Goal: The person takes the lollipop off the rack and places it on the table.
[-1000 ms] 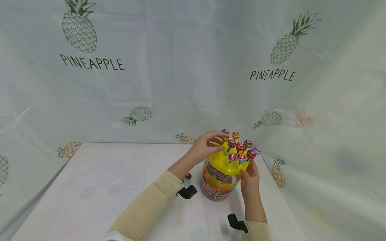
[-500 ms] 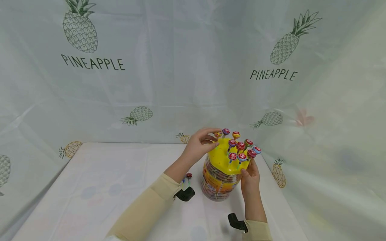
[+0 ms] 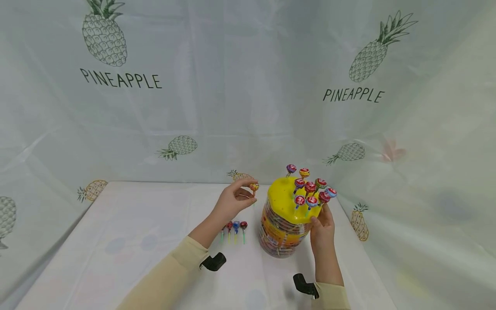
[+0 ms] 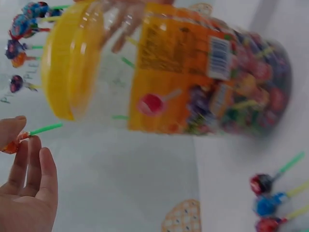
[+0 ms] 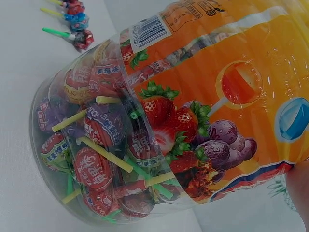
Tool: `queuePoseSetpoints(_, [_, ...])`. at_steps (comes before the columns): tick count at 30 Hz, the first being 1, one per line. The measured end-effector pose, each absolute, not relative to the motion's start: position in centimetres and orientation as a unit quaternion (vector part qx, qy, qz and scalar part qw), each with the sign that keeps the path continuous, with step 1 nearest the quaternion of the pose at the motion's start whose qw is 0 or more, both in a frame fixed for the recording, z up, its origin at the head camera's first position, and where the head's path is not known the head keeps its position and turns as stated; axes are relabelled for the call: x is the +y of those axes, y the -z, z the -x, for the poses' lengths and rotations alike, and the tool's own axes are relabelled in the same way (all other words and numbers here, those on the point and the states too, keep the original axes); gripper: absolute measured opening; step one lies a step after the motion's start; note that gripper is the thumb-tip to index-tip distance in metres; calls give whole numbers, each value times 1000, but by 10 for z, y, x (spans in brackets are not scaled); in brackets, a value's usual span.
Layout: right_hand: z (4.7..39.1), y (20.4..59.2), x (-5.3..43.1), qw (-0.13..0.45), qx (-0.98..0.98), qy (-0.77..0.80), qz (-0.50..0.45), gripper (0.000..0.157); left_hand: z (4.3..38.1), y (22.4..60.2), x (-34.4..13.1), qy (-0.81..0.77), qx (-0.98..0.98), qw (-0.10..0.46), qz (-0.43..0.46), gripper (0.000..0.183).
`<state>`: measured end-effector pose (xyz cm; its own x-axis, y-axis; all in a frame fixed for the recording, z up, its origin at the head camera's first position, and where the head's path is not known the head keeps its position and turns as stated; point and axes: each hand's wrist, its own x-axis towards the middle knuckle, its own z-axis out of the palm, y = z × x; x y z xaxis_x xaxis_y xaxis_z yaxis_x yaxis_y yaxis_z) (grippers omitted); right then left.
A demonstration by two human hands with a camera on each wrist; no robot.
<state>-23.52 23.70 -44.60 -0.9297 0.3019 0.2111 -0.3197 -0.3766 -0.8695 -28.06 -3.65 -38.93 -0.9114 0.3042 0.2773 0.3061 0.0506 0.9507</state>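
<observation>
My pale yellow sleeves (image 3: pixel 166 275) are nearest to me, and a black thing (image 3: pixel 214 261) sits at each wrist. The white table (image 3: pixel 128 241) is under my arms. On it, left of the jar, lies a row of pops (image 3: pixel 236 225). I can see four, in red and blue, with their sticks toward me, and the left one is partly behind my left wrist.

The clear jar (image 3: pixel 282 245) stands on the table. It has an orange label (image 5: pixel 203 111) with strawberries and grapes on it, and I can see lots more pops (image 5: pixel 91 166) through its wall. My right hand (image 3: pixel 322 228) holds the right side of the jar up by the yellow lid (image 3: pixel 279 200), with my thumb in front and my fingers around the back.

My left hand (image 3: pixel 231 200) is up to the left of the lid, apart from it. My thumb and fingers pinch an orange pop (image 3: pixel 254 187) by its top, and its green stick pokes out.

Nine standing pops (image 3: pixel 310 187) stick up from the lid, mostly on its right and far parts. Behind it all hangs a pale cloth (image 3: pixel 248 86) with pineapples (image 3: pixel 104 41) on it.
</observation>
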Motion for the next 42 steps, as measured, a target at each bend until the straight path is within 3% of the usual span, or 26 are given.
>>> queuePoseSetpoints(16, [235, 447, 236, 194, -516, -834, -32, 53, 285, 471, -94, 634, -768, 2, 88, 55])
queuePoseSetpoints(23, [235, 450, 237, 196, -520, -830, -51, 54, 287, 504, -113, 601, -797, 10, 61, 48])
queuePoseSetpoints(32, [235, 449, 237, 193, -512, -836, -28, 55, 292, 538, -122, 569, -821, -41, 11, 47])
queuePoseSetpoints(42, [233, 446, 236, 188, -506, -841, -28, 56, 292, 547, -120, 535, -842, -67, -24, 46])
